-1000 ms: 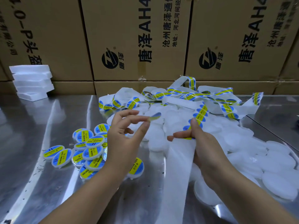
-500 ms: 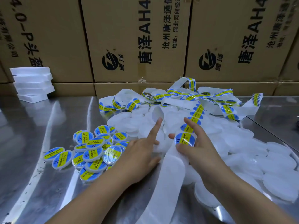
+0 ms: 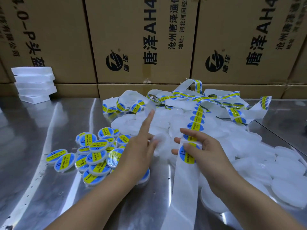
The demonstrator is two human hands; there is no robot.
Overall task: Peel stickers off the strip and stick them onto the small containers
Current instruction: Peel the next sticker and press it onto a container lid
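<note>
My left hand [image 3: 139, 151] reaches into the pile of blank white containers [image 3: 282, 173], index finger stretched forward. Its other fingers curl on one blurred blank container [image 3: 160, 144]. My right hand [image 3: 207, 156] grips the white sticker strip [image 3: 184, 188], thumb lying on a blue and yellow sticker [image 3: 188, 156], fingertips showing behind the strip's left edge. More stickers run up the strip to a tangled heap of strip [image 3: 207, 98] at the back. Several labelled containers [image 3: 94, 151] lie in a cluster left of my left hand.
The metal table [image 3: 41, 130] carries everything. A stack of white foam blocks [image 3: 34, 83] stands at the back left. Cardboard boxes [image 3: 132, 39] wall off the far edge. A table seam [image 3: 280, 135] runs along the right.
My left hand, raised with a sticker one second ago, has come down and moved forward into the blank containers. My right hand has drawn the strip nearer, with a sticker now under its thumb.
</note>
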